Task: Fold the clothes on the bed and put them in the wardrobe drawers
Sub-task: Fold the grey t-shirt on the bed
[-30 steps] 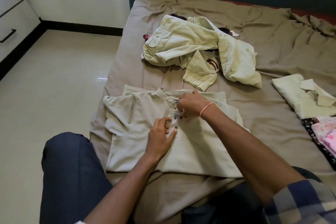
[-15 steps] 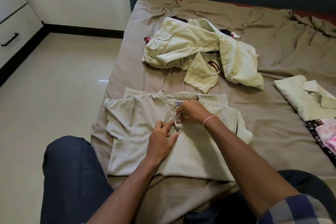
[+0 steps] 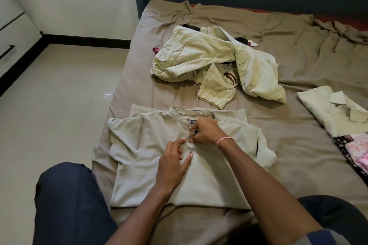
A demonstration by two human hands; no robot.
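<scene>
Right grip (image 3: pixel 203 133) pinches shirt placket (image 3: pixel 191 135), half-hidden.

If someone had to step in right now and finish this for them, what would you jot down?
Right hand pinches the button placket of the beige shirt; left hand rests fingertips beside the buttons.
Shirt lies flat on the bed, folding unfinished.
Done: folded pale shirt, floral garment beside it, at the right.
Left: this shirt, the crumpled pile, then everything into the drawers.
</scene>
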